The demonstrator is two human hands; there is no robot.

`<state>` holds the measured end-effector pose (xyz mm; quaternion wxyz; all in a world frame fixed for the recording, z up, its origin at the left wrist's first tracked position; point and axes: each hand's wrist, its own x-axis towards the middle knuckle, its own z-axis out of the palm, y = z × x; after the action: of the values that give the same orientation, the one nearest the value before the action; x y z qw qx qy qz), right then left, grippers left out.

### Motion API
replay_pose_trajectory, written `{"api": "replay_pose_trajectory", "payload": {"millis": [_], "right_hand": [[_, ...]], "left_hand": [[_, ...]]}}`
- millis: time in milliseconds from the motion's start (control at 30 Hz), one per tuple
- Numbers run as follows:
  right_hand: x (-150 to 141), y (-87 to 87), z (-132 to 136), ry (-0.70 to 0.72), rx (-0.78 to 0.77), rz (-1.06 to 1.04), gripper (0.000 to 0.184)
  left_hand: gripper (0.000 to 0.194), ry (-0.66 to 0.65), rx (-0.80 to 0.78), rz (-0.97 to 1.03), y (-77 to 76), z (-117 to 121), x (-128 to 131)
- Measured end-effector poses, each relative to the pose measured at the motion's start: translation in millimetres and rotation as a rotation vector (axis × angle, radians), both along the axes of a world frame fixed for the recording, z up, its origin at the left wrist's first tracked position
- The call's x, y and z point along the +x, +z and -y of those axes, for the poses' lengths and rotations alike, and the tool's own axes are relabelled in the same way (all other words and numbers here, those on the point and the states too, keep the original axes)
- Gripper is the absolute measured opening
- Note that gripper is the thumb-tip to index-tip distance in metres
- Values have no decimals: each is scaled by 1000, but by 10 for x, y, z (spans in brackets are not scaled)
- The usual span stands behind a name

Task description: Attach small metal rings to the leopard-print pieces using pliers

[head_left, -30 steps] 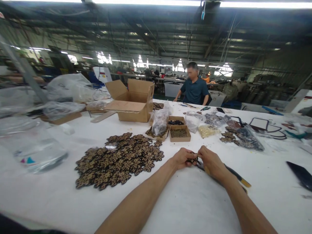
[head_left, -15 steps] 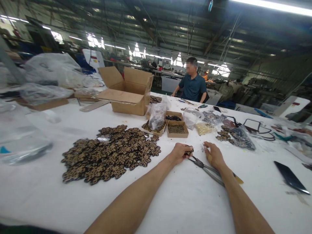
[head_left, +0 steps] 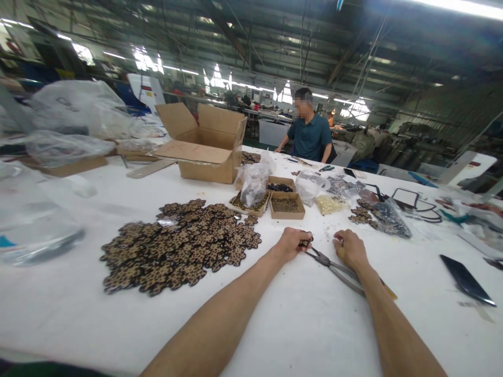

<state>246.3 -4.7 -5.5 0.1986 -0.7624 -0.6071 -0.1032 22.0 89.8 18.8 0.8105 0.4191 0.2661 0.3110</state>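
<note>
My left hand (head_left: 293, 244) is closed around a small leopard-print piece (head_left: 305, 240) with dark edges. Just below it, the jaws of long-handled metal pliers (head_left: 323, 259) point towards that hand. The pliers lie on the white table, their handles running beneath my right wrist. My right hand (head_left: 351, 248) is over the tabletop beside tiny scattered bits, its fingers curled and drawn together; whatever is between the fingertips is hidden. To the left spreads a large pile of flower-shaped leopard-print pieces (head_left: 176, 246).
Beyond my hands stand small cardboard trays of brass-coloured parts (head_left: 286, 206) and black parts (head_left: 280, 187), with a bag of yellowish parts (head_left: 330, 204). An open carton (head_left: 206, 166) sits behind the pile. A phone (head_left: 467, 279) lies right. A person (head_left: 310, 133) sits across the table.
My right hand has shifted slightly right, and its outstretched fingers have curled in. My left hand keeps its hold on the leopard-print piece. The person opposite has lowered their head slightly.
</note>
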Motion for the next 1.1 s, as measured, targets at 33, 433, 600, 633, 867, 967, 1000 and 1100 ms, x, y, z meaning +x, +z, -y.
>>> {"api": "replay_pose_trajectory", "payload": {"millis": [33, 433, 600, 633, 867, 967, 1000, 1100], "right_hand": [[-28, 5, -21, 7, 0, 15, 13], [38, -316, -183, 52, -162, -221, 18], [36, -315, -261, 96, -205, -212, 16], [16, -291, -256, 95, -198, -182, 16], [-217, -120, -162, 146, -57, 33, 9], [-357, -51, -119, 197, -75, 43, 11], [-403, -34, -107, 210, -105, 29, 12], [-516, 17, -78, 218, -181, -51, 12]], "left_hand": [[22, -6, -4, -1, -1, -3, 4], [22, -34, -25, -47, -159, 188, -54], [22, -3, -5, -50, -141, 175, -66], [22, -7, 2, -45, -131, 167, -67], [26, -26, -1, -75, -90, 141, -103], [28, -9, 8, -89, -73, 150, -129], [29, 4, 18, -91, -68, 153, -137], [34, 12, 42, -106, -45, 161, -151]]}}
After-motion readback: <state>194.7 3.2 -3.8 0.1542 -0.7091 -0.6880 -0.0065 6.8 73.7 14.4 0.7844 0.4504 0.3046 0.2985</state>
